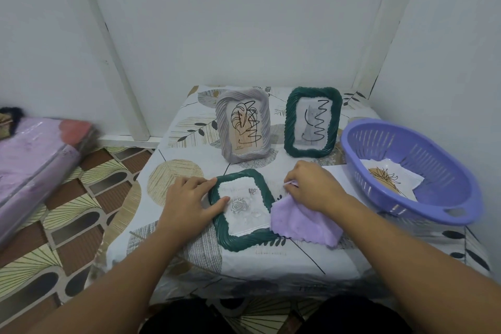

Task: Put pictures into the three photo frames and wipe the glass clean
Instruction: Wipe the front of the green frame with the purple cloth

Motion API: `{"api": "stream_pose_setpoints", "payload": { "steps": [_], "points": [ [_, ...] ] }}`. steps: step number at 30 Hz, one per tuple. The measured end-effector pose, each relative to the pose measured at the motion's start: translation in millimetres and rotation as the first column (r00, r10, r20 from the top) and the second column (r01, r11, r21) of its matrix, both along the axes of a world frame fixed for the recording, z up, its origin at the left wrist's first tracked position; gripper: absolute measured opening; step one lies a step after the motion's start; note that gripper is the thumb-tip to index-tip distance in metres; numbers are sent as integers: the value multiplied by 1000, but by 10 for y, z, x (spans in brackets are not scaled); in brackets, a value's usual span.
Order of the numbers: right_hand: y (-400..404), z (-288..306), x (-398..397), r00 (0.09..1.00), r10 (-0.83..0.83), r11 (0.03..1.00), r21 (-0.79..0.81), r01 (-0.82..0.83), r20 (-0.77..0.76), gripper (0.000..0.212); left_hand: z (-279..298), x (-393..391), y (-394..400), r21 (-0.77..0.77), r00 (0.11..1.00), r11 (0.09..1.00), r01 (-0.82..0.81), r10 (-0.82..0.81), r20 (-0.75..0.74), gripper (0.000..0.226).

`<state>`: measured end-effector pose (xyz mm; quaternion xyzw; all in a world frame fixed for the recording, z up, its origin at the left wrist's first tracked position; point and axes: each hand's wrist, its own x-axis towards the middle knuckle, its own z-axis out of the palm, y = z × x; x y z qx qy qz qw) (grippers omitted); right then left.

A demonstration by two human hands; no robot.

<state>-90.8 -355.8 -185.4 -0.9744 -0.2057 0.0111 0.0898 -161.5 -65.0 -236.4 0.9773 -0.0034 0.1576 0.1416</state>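
left hand (189, 199) lies flat on the left edge of the flat frame (241, 206), fingers straight, thumb tip on the glass, holding nothing. that frame is dark green, lies face up on the bench (271, 260) between the two hands, and a pale rose picture (240, 205) shows under its glass.

right hand (311, 187) sits just right of the flat frame, fingers curled, pinching the cloth (303, 222) at its top edge. the cloth is lilac, drapes down from under that hand, and its left side overlaps the frame's right rim.

beyond the left hand stands the grey frame (242, 126), upright, leaf line drawing inside with black scribble over it. beyond the right hand stands a second green frame (313, 122), upright, faint grey picture with black scribble over it. the two standing frames are near each other but not touching.

right of the right hand is the basket (447, 198), lilac-blue, slotted, on the bench's right side. a spare print (390, 180) with a tan and black plant sketch lies inside it.

far left of the left hand, off the bench, a bundle (35, 165) wrapped in clear plastic rests on the patterned floor (67, 214).
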Motion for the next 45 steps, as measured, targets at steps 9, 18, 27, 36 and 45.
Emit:
{"api": "stream_pose_setpoints", "payload": {
  "steps": [9,18,27,36,45],
  "points": [
    [505,223,-269,996,81,979,189,-72,-41,35,294,-8,-74,152,990,981,-117,127,-61,71],
    [578,261,-241,855,-143,922,246,298,-498,51,431,13,-357,-78,874,949,-305,246,-418,53],
    [611,198,-209,677,-78,609,503,613,-732,44,612,-27,-450,-832,885,312,-460,87,-457,27],
    [914,375,-134,618,92,371,603,707,-781,69,980,-19,-191,-916,927,151,-373,8,-376,18],
    [1376,446,-20,604,168,407,613,678,-779,87,1082,1,293,-936,939,88,-341,-23,-344,8]
  ]
}}
